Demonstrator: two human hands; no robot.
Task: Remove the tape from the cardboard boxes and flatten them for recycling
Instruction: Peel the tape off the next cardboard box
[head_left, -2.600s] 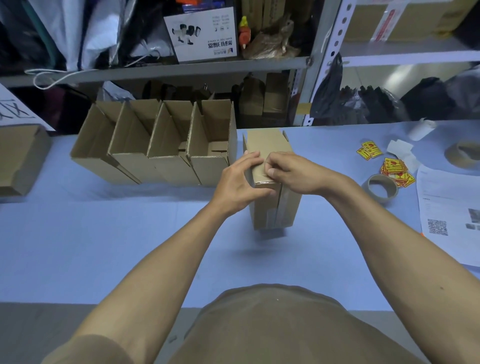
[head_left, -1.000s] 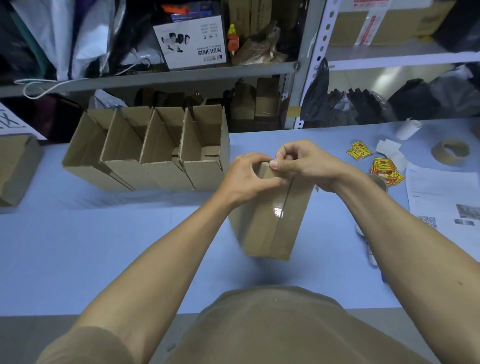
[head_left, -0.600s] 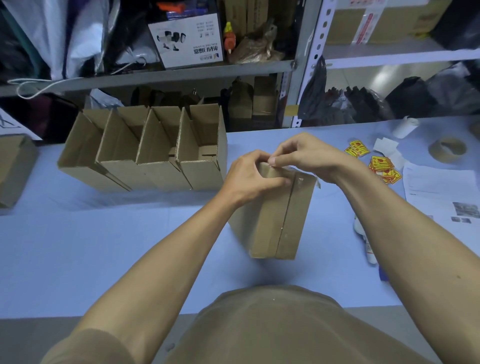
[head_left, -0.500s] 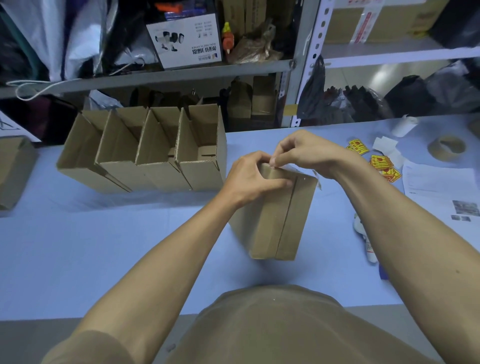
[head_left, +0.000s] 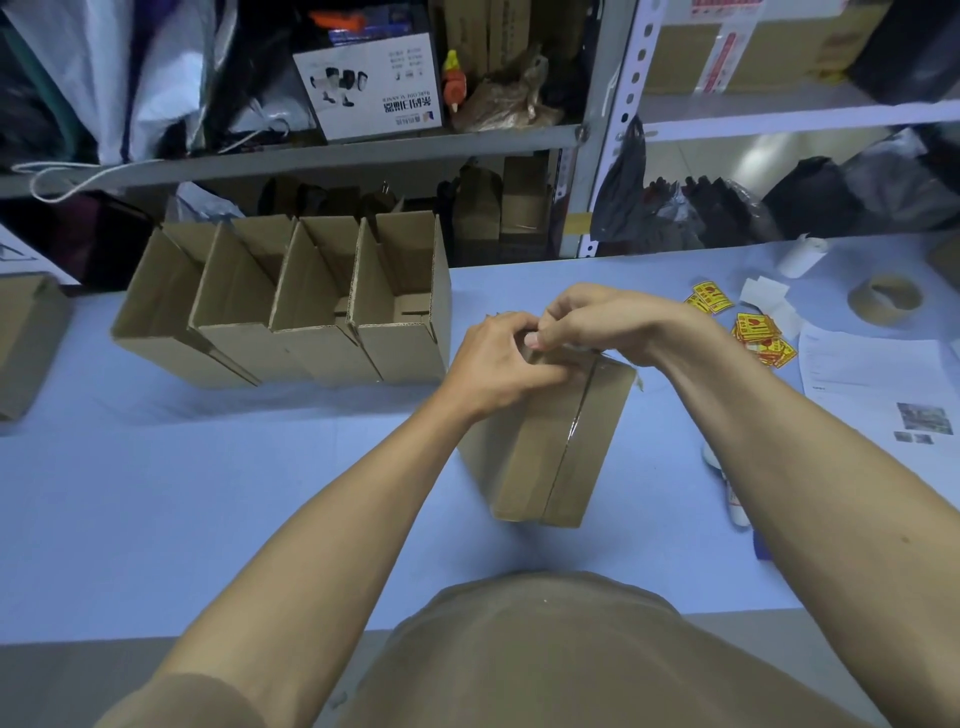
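Since 0.5 s ago, little has shifted: left hand (head_left: 493, 369) grips the taped cardboard box (head_left: 550, 447) at its top; right hand (head_left: 597, 322), just above, apparently pinches clear tape (head_left: 574, 431).

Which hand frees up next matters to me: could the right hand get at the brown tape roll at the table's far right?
Probably yes: bare table lies between the right hand and the tape roll, but it pinches tape now.

a packing stockroom (cluttered metal shelving (head_left: 322, 150), tape rolls (head_left: 885, 300), label stickers (head_left: 758, 338)).
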